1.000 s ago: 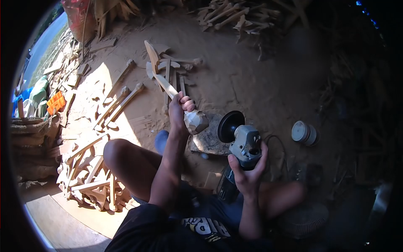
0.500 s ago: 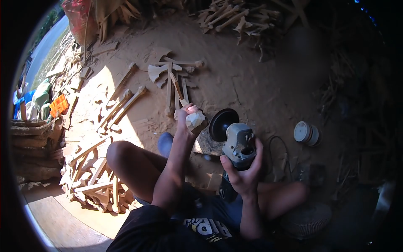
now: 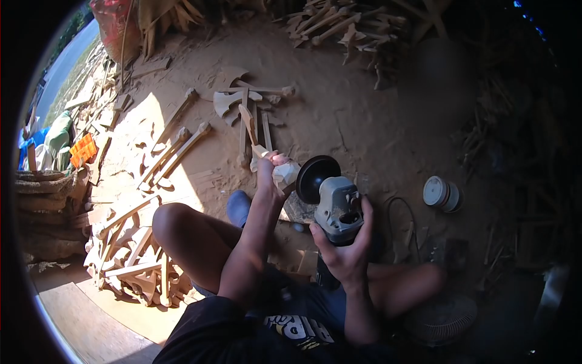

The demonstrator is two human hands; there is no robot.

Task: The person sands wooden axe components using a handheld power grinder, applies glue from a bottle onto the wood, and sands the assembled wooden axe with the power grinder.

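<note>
Head view, items in hand. Carved wood piece (image 3: 285,177): we judge it stiff, fairly light, dry rather than slippery, its thin far end the likeliest to snap; best held at the neck, behind the faceted knob. Left grip (image 3: 271,161): clenched round that neck, knob at its near right, thin end reaching far left. Grinder (image 3: 336,209): heavy-looking; right grip (image 3: 347,255) grasping its body. Disc (image 3: 314,180): just right of the knob; contact, we cannot tell.
</note>
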